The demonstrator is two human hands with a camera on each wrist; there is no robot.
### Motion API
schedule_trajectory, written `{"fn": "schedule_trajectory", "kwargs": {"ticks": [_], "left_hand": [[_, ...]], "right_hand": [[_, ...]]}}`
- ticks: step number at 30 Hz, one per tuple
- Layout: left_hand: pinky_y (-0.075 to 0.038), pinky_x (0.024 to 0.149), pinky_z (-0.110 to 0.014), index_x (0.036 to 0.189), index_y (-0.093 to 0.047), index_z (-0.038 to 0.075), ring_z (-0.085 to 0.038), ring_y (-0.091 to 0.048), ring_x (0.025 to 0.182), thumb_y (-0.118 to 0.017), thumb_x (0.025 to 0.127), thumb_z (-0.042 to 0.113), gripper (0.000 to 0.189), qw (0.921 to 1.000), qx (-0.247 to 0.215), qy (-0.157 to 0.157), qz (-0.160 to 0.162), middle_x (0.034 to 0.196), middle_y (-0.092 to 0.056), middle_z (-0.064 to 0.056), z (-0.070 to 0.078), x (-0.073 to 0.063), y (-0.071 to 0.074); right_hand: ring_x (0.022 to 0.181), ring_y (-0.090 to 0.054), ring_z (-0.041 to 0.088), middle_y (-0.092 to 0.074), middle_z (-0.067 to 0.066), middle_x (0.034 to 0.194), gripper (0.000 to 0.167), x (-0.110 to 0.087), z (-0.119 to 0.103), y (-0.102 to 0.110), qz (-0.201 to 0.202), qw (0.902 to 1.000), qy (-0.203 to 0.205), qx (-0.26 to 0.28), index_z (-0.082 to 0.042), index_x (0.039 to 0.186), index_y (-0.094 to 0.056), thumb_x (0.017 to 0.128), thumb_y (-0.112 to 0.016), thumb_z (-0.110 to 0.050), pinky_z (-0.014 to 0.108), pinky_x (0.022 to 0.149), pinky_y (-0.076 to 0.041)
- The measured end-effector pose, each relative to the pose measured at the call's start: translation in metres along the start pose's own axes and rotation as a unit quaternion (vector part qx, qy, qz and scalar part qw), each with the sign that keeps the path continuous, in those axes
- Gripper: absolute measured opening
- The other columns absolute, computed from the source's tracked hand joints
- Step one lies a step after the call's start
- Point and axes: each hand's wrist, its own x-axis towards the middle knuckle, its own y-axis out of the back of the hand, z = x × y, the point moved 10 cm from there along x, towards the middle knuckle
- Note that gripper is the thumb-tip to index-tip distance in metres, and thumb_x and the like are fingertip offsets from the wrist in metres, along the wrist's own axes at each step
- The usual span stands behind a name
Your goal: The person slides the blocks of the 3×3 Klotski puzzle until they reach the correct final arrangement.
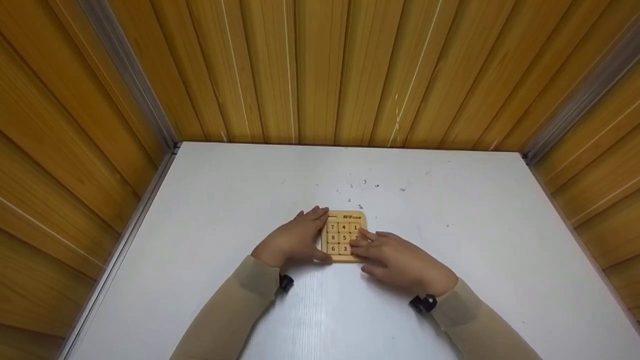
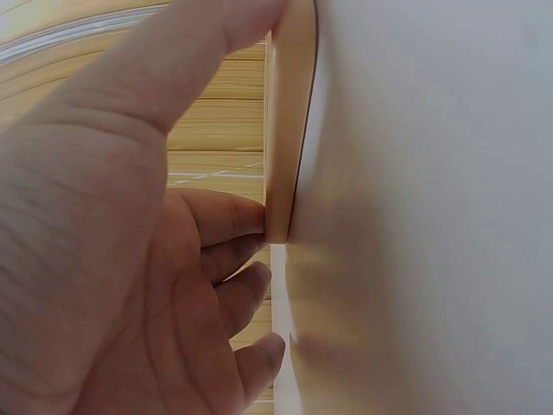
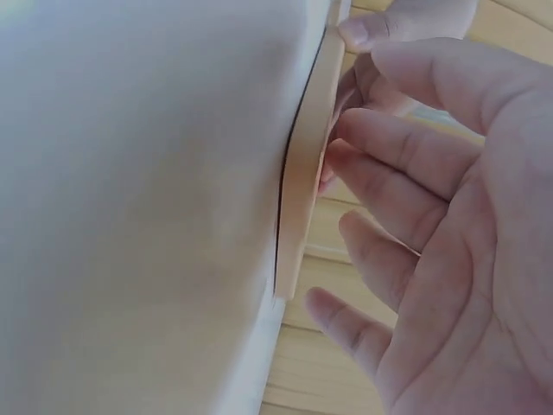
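A square wooden number slide puzzle (image 1: 345, 259) lies flat on the white table in the head view. Its tiles (image 1: 344, 237) read 7, 4, 1 on top, 8, 5 and a partly covered 2 in the middle, then 6 and 3; fingers hide the lower right corner. My left hand (image 1: 292, 241) holds the board from its left side, thumb at the near corner and fingertips at the far one. Over the right side, my right hand (image 1: 400, 257) touches the tiles with loosely extended fingertips. In the right wrist view its fingers reach over the board's edge (image 3: 307, 173).
The white table (image 1: 240, 180) has small dark scuff marks (image 1: 365, 182) beyond the puzzle. Yellow wood-patterned panels (image 1: 320, 75) wall in its back and both sides, with grey metal posts at the corners. Each wrist wears a small black camera (image 1: 423, 303).
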Motion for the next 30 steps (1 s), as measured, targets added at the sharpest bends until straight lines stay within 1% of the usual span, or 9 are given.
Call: {"fn": "schedule_trajectory", "kwargs": {"ticks": [3,6,11,17,26,30], "left_hand": [[-0.020,0.146,-0.054,0.182,-0.025,0.019,-0.032,-0.014,0.180,-0.096,0.087,0.056,0.125,1.0000,0.000,-0.002,0.000,0.192,-0.017,0.007,-0.001,0.000,0.000],[-0.020,0.146,-0.055,0.182,-0.024,0.019,-0.032,-0.014,0.180,-0.096,0.086,0.056,0.126,1.0000,0.001,-0.003,0.001,0.192,-0.016,0.006,0.000,0.000,0.001],[-0.021,0.146,-0.055,0.182,-0.024,0.019,-0.034,-0.015,0.179,-0.096,0.086,0.057,0.126,1.0000,0.001,0.000,-0.002,0.193,-0.016,0.006,-0.001,0.001,-0.001],[-0.024,0.145,-0.057,0.182,-0.025,0.021,-0.041,-0.017,0.178,-0.096,0.087,0.056,0.124,1.0000,-0.002,0.006,-0.004,0.192,-0.017,0.007,-0.002,0.001,-0.002],[-0.021,0.146,-0.054,0.182,-0.025,0.019,-0.034,-0.016,0.179,-0.097,0.086,0.056,0.125,1.0000,0.001,0.004,-0.006,0.192,-0.016,0.007,-0.001,0.001,-0.002],[-0.021,0.146,-0.055,0.182,-0.025,0.020,-0.035,-0.016,0.179,-0.097,0.086,0.055,0.125,0.9999,-0.002,0.010,-0.007,0.192,-0.017,0.008,-0.001,0.001,-0.002]], "right_hand": [[0.173,-0.037,0.026,-0.052,-0.007,0.176,0.055,0.000,0.006,0.005,0.011,0.9999,-0.007,0.001,-0.022,0.164,-0.062,0.112,-0.069,-0.039,0.057,0.141,-0.033],[0.172,-0.038,0.029,-0.050,-0.005,0.178,0.059,0.000,0.012,0.006,0.018,0.9996,-0.020,0.002,-0.019,0.165,-0.060,0.111,-0.070,-0.040,0.059,0.140,-0.034],[0.172,-0.039,0.034,-0.046,-0.002,0.181,0.065,0.000,0.019,0.002,0.004,0.9995,-0.030,0.009,-0.017,0.169,-0.055,0.111,-0.070,-0.042,0.062,0.138,-0.036],[0.173,-0.036,0.032,-0.046,-0.006,0.181,0.062,0.000,0.025,-0.003,-0.009,0.9992,-0.037,0.011,-0.020,0.168,-0.057,0.111,-0.069,-0.041,0.062,0.138,-0.036],[0.172,-0.037,0.035,-0.049,-0.006,0.178,0.058,-0.001,0.024,-0.002,-0.009,0.9993,-0.032,0.015,-0.021,0.166,-0.059,0.112,-0.068,-0.040,0.064,0.139,-0.034],[0.172,-0.038,0.035,-0.052,-0.004,0.176,0.055,0.000,0.023,-0.002,-0.008,0.9996,-0.025,0.012,-0.022,0.164,-0.062,0.112,-0.069,-0.038,0.064,0.139,-0.034]]}}
